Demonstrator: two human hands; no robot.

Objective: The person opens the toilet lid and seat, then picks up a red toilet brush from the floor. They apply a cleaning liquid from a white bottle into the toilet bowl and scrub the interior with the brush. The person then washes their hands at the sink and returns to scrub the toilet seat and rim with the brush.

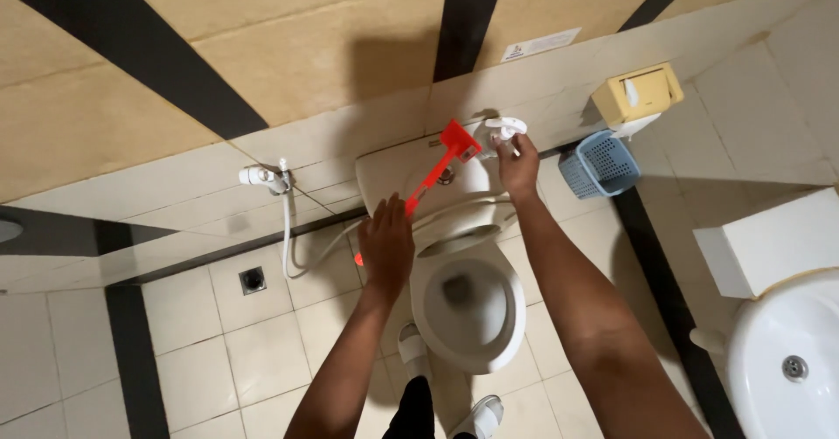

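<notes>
My left hand (385, 245) is closed around the handle of an orange-red long-handled brush (441, 161), whose head points up over the white toilet tank (398, 172). My right hand (517, 166) reaches to the tank's right end and grips a white spray bottle (505, 129) by its trigger top. Below both hands the white toilet bowl (469, 304) stands with its seat raised.
A white bidet hose (287, 229) hangs from a wall tap at the left, above a floor drain (253, 279). A blue slotted basket (601, 165) and a yellow paper dispenser (638, 95) sit at the right wall. A white sink (786, 360) fills the lower right corner.
</notes>
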